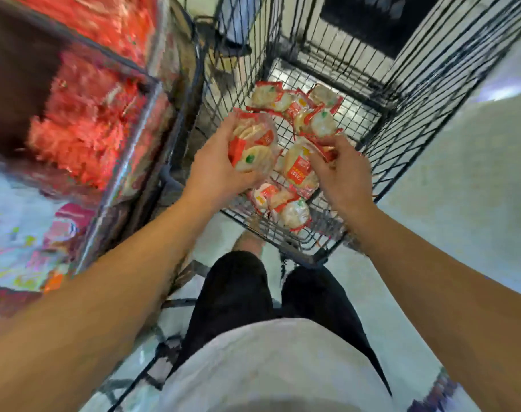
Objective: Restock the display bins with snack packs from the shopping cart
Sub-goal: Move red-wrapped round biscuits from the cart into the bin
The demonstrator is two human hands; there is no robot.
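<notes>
The display bins (83, 135), blurred and full of red packs, stand just left of the wire shopping cart (381, 114). The left hand (214, 171) grips a stack of snack packs (253, 144) above the cart; the right hand (339, 176) pinches one more among roughly eight loose packs (286, 105) on the cart floor

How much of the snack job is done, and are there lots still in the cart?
Done: the display bins on the left already look full of red packs, though blurred. In hand: the left hand grips a bunch of snack packs, and the right hand pinches another pack. Left: about a dozen loose packs lie in the shopping cart.
</notes>
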